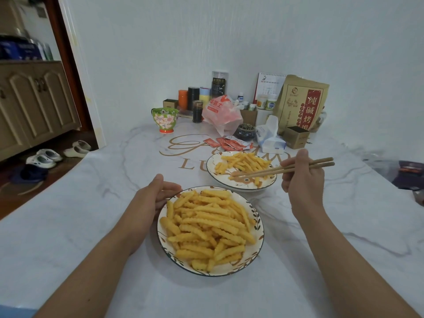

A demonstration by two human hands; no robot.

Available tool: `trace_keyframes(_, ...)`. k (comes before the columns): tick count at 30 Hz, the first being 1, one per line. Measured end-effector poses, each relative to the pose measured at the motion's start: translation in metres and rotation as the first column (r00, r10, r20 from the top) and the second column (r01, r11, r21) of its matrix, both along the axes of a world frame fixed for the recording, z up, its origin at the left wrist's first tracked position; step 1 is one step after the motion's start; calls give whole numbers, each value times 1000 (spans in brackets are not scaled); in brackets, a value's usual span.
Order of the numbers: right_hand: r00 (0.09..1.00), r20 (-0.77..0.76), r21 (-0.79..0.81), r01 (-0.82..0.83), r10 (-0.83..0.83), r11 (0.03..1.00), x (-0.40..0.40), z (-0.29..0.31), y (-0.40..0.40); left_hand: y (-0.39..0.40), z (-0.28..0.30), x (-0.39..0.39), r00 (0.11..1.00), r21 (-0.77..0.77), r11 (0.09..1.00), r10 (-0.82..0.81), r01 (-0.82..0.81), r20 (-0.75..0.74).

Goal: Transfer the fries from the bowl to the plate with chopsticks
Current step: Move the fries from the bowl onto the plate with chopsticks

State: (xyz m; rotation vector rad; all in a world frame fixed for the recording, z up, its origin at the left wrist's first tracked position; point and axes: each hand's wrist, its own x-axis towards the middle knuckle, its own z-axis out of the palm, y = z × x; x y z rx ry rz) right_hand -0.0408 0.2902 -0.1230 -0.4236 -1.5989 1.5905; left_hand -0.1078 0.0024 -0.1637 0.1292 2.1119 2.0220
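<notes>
A white bowl (258, 239) with a leaf-patterned rim stands close in front of me, heaped with crinkle-cut fries (206, 226). Behind it to the right stands a similar plate (243, 186) with a smaller pile of fries (245, 162). My right hand (302, 175) grips a pair of wooden chopsticks (263, 172). Their tips lie close together low over the plate's near side, at a fry; whether they pinch it I cannot tell. My left hand (156, 196) holds the bowl's far left rim, thumb up and fingers curled against the edge.
Both dishes stand on a white marble-look table (91, 214). Along its back stand a flowered cup (164, 120), a red-and-white plastic bag (221, 115), red sauce packets (229, 143), a tissue pack (269, 136), a brown paper bag (302, 102) and several jars. Shoes lie on the floor at left.
</notes>
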Motion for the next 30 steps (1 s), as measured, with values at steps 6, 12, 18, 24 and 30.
trace_keyframes(6, 980, -115, -170, -182, 164, 969, 10, 18, 5, 0, -2, -1, 1000, -8, 1000, 4, -4, -1)
trace_keyframes(12, 988, -124, -138, -108, 91, 985, 14, 25, 10, 1, -1, -1, 1000, 1, 1000, 8, -8, 2)
trace_keyframes(18, 993, -117, -131, 13, -28, 991, 10, 16, 12, 0, -1, 0, 1000, -10, 1000, 9, -9, 7)
trace_keyframes(24, 993, 44, 55, -113, 110, 992, -12, -16, -13, 1, -1, 1, 1000, -15, 1000, 4, -4, 3)
trace_keyframes(30, 995, 95, 149, -31, 17, 988, -26, -22, -34, 1, 0, 1, 1000, -8, 1000, 6, -6, 2)
